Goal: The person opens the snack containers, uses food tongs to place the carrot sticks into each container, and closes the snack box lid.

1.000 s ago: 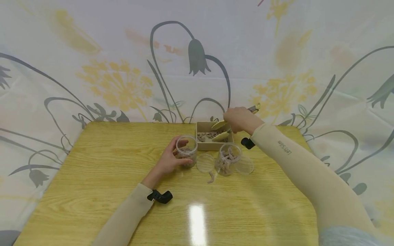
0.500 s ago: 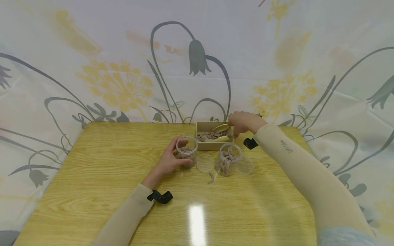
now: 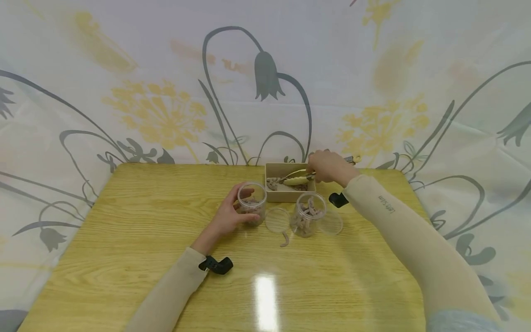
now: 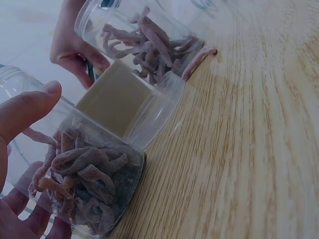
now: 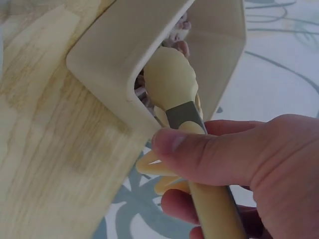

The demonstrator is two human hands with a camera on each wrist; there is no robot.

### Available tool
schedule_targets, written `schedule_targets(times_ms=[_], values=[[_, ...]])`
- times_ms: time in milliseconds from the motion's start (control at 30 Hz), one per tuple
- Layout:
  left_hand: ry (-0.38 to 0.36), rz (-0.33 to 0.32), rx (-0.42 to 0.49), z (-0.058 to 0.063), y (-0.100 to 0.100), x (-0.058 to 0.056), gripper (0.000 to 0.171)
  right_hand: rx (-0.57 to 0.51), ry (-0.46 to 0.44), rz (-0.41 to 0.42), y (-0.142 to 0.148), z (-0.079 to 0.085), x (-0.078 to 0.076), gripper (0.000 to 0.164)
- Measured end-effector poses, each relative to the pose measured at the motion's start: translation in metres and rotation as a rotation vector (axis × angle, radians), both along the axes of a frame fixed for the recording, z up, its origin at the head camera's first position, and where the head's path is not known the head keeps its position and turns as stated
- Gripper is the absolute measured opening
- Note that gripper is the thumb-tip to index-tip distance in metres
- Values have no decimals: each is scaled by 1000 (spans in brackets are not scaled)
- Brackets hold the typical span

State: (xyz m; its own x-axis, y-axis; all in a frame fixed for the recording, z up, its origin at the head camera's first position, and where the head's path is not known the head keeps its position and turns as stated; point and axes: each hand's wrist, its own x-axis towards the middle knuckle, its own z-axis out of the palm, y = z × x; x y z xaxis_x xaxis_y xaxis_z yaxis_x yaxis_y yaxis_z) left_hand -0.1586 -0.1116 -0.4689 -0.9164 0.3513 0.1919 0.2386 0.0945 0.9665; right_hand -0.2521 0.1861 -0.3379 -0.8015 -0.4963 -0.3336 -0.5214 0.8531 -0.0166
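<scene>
My left hand (image 3: 228, 213) grips a clear jar (image 3: 251, 203) with its fingers and thumb around the side. Brownish-purple dried strips (image 4: 89, 174) fill the jar's lower part. In my right hand (image 3: 329, 167) is a pair of tongs (image 5: 172, 82) with pale yellow tips and grey metal arms. Those tips reach down into a beige rectangular box (image 3: 286, 197), among more strips (image 3: 272, 183) on its bottom. In the head view the tips are close together, with strips at their ends; whether they pinch any is hard to tell.
A second clear jar (image 3: 306, 221) of strips stands open in front of the box. Two round clear lids, one (image 3: 277, 220) between the jars and another (image 3: 332, 223) to the right, lie on the wooden table (image 3: 166, 193). A single strip (image 3: 284, 239) lies nearby. Patterned fabric hangs behind.
The right hand has shifted slightly right, and the tongs' tips, spread apart earlier, have come closer together inside the box. The left hand and its jar have stayed in place.
</scene>
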Motion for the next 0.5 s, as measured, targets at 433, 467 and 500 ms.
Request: schedule_targets(times_ms=[433,467,500], values=[[-6,1,4,0,0,0,86,-134,-2,36,20,-1,0,33],[-9,2,4,0,0,0,86,-152,-7,39,22,0,-1,33],[-11,3,3,0,0,-1,87,-169,-12,36,24,2,-1,33]])
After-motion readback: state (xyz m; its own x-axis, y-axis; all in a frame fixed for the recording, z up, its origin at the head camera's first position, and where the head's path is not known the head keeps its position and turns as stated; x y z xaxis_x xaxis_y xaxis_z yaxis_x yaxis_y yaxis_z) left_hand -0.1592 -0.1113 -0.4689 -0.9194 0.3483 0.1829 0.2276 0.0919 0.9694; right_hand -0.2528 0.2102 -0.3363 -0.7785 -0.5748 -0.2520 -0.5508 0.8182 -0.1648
